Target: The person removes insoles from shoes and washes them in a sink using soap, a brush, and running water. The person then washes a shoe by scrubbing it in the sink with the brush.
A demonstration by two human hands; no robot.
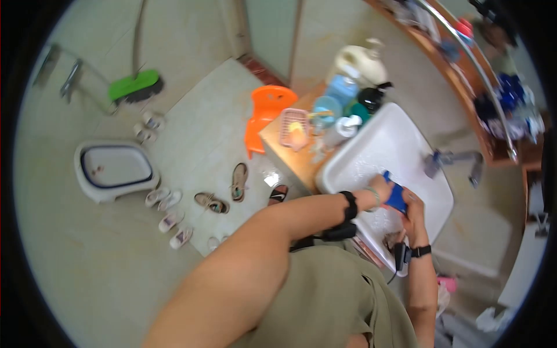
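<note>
A khaki garment (pixel 331 296) fills the near middle, and two bare arms reach from it toward the sink (pixel 380 136) on the right. The left wrist wears a black band (pixel 349 205) and a pale bracelet; the right wrist wears another band (pixel 420 252) with a black device.

Over the sink's near half, the left hand (pixel 378 189) is mostly closed, its fingers bent onto one side of a blue item (pixel 396 199). The right hand (pixel 413 210), also curled, has hold of the other side. The item is blurred, and I cannot tell what it is. Its long axis slants from far left to near right, one narrow end pointing away from the body.

The sink is white, with a grey tap (pixel 455 158) at its right edge. A wooden counter (pixel 284 161) adjoins its left side, carrying a pink basket (pixel 284 136), and bottles (pixel 341 90) crowd near the sink's far left corner, with a cream jug (pixel 371 65) behind.

Left of the counter is an orange chair (pixel 268 97) on pale, glossy tile floor (pixel 200 145). Brown shoes (pixel 239 182) lie apart there, with paler shoes (pixel 170 200) farther left beside a white tub (pixel 87 184). Beyond stands a green broom (pixel 136 86) against pale tiled wall; at far right curves a wooden shelf (pixel 422 43).
</note>
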